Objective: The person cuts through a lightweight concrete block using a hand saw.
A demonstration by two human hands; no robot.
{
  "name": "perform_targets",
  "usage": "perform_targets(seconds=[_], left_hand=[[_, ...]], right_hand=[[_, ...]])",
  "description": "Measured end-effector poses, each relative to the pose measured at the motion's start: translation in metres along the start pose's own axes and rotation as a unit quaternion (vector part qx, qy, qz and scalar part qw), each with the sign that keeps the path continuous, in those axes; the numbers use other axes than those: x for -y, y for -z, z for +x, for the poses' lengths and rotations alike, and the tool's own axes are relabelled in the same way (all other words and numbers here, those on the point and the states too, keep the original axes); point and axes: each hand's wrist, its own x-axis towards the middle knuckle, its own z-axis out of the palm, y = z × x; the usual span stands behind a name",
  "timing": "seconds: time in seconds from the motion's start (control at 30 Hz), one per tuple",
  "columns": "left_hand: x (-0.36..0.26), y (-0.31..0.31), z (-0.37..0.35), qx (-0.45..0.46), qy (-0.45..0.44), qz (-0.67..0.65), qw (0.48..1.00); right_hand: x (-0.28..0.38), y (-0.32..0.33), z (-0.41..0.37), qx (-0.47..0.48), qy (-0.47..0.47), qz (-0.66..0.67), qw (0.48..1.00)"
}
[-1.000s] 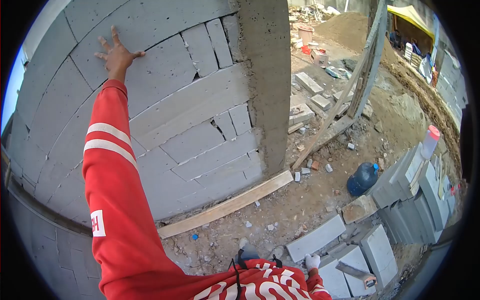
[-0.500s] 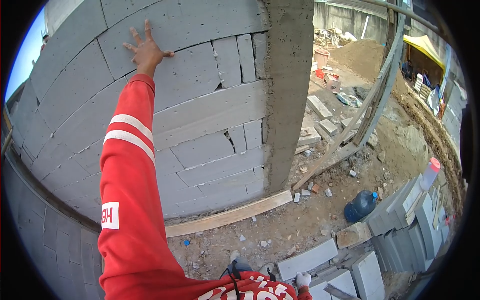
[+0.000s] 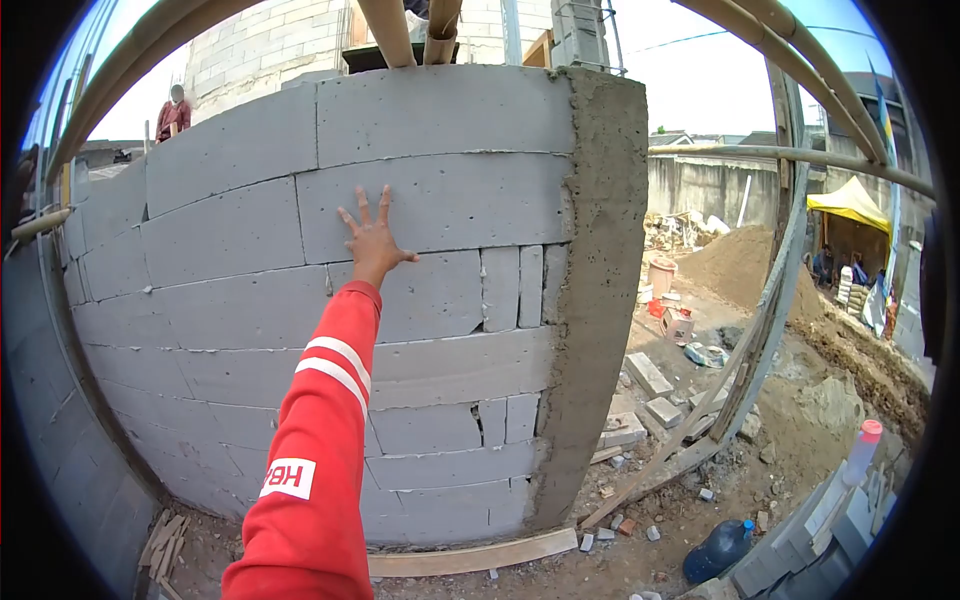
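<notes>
My left hand (image 3: 372,245) lies against the grey block wall (image 3: 240,310), its fingers spread and nothing held. The thumb points right, close to the joint beneath one of the upper blocks. A red sleeve (image 3: 335,400) with white stripes covers my outstretched left arm. To the right of the hand, several narrow upright filler pieces (image 3: 500,288) sit between the longer blocks. A rough concrete column (image 3: 605,260) borders the wall at its right end. My right hand cannot be made out in the current view.
Bamboo poles (image 3: 780,155) cross above and at right. A plank (image 3: 480,553) lies along the wall's foot. A blue water jug (image 3: 718,550) stands near stacked blocks (image 3: 800,540) topped by a pink-lidded container (image 3: 862,450). A person (image 3: 175,115) is behind the wall, far left.
The view has tilted up, bringing the wall's top and sky into sight. My left hand stays spread on the wall. My gloved right hand, earlier near the blocks at the bottom, has dropped from view.
</notes>
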Motion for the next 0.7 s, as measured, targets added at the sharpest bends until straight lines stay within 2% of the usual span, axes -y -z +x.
perform_targets(seconds=[0.03,0.07,0.13,0.17,0.2,0.23,0.27,0.3,0.33,0.37,0.43,0.5,0.53,0.6,0.63,0.67,0.7], left_hand=[[0.003,0.008,-0.005,0.034,-0.006,-0.006,0.999],[0.016,-0.001,-0.003,0.023,-0.002,-0.008,1.0],[0.048,-0.032,0.009,-0.07,-0.146,-0.022,0.987],[0.054,-0.028,0.001,-0.078,-0.141,-0.022,0.987],[0.057,-0.024,-0.011,-0.025,-0.126,-0.099,0.987],[0.061,-0.024,-0.027,0.028,-0.109,-0.176,0.978],[0.07,-0.036,-0.047,0.022,-0.107,-0.222,0.969],[0.078,-0.051,-0.073,0.016,-0.107,-0.267,0.958],[0.084,-0.054,-0.111,0.032,-0.104,-0.281,0.954],[0.093,-0.065,-0.151,0.069,-0.094,-0.312,0.943],[0.113,-0.095,-0.251,0.144,-0.047,-0.376,0.914],[0.14,-0.131,-0.362,0.281,0.015,-0.371,0.885],[0.151,-0.128,-0.417,0.358,0.059,-0.36,0.86],[0.191,-0.16,-0.539,0.482,0.186,-0.289,0.806],[0.227,-0.191,-0.606,0.536,0.181,-0.303,0.767],[0.242,-0.153,-0.642,0.558,0.259,-0.342,0.71],[0.262,-0.134,-0.68,0.579,0.292,-0.335,0.683]], right_hand=[[0.041,0.01,0.02,-0.018,0.073,0.005,0.997],[0.09,0.025,0.039,-0.043,0.145,0.009,0.988],[0.196,0.057,0.065,-0.084,0.298,0.028,0.951],[0.289,0.074,0.02,-0.082,0.313,0.084,0.942],[0.344,0.095,0.008,-0.105,0.392,0.047,0.913],[0.396,0.107,-0.008,-0.093,0.438,0.1,0.888],[0.443,0.121,-0.028,-0.108,0.514,0.097,0.845],[0.49,0.128,-0.049,-0.132,0.55,0.094,0.819],[0.529,0.138,-0.065,-0.142,0.615,0.072,0.772],[0.566,0.151,-0.07,-0.17,0.694,0.046,0.698],[0.639,0.174,-0.101,-0.143,0.781,0.084,0.602],[0.708,0.191,-0.122,-0.064,0.853,0.127,0.501],[0.727,0.176,-0.187,0.14,0.842,0.242,0.461],[0.762,0.161,-0.224,0.128,0.851,0.227,0.457],[0.778,0.154,-0.238,0.102,0.857,0.215,0.458],[0.788,0.144,-0.251,0.086,0.858,0.208,0.462],[0.797,0.135,-0.262,0.077,0.859,0.203,0.464]])
